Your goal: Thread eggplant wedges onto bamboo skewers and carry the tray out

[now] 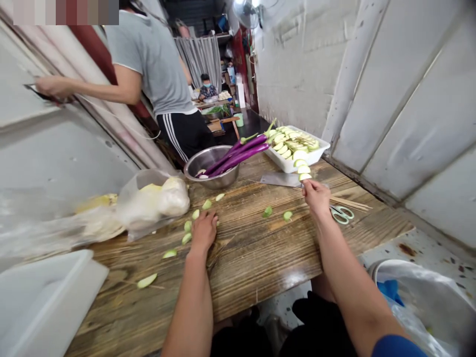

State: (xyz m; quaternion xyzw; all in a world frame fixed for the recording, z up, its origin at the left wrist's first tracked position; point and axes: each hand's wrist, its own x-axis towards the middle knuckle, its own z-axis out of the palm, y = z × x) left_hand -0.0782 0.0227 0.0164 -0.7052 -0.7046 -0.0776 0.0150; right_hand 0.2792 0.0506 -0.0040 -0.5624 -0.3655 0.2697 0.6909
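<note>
My right hand grips the lower end of a skewer threaded with several pale zucchini slices, held upright over the table. My left hand rests on the wood, fingers spread a little, beside a row of loose green-edged slices. A bit of green shows by its fingertips. Behind the right hand lies a cleaver. Green-handled scissors and thin bamboo sticks lie to its right. Two more slices sit between my hands.
A white tray full of skewered slices stands at the back right. Purple eggplants lean in a steel bowl. Plastic bags and a white bin occupy the left. A person in grey stands beyond; a lined bucket is low right.
</note>
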